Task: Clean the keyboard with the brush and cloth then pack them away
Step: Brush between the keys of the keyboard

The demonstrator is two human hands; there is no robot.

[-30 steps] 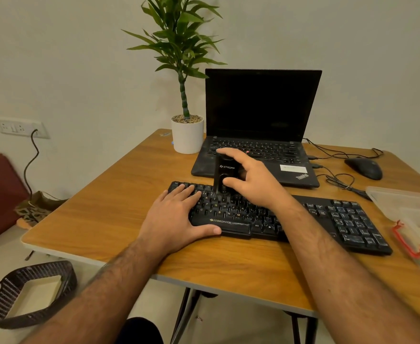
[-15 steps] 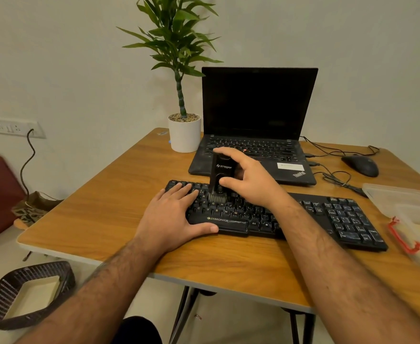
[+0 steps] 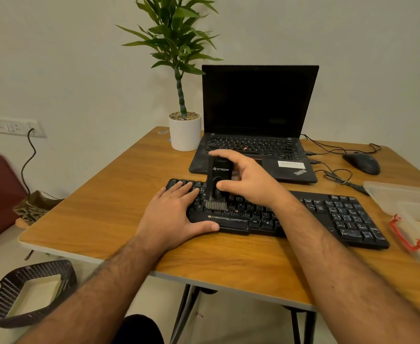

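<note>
- The left hand lies flat on the left end of the long black plastic keyboard, fingers straight over the keys and thumb along the front edge by the printed brand name; it grips nothing and only presses down; if that pressure eases, I judge the keyboard could skid across the smooth brown wooden table under the brush strokes; the flat palm may also press keys, and the keys under it cannot be brushed while it lies there.
- The small black rectangular cleaning brush with grey bristles stands nearly upright just right of the left fingers, bristles down on the letter keys, close to those fingertips but apart from them; a hard or tilted stroke could, in my judgement, catch a keycap edge and lift it, or flick dust back towards the open black laptop behind.
- The right hand holds the brush body, thumb across its front and fingers curled round the top and far side; the hold looks pinched rather than full, so the brush may twist or slip on a stiff key.
- A clear plastic box with a red clip sits at the table's right edge, well apart from both hands; the cloth I cannot make out with certainty.
</note>
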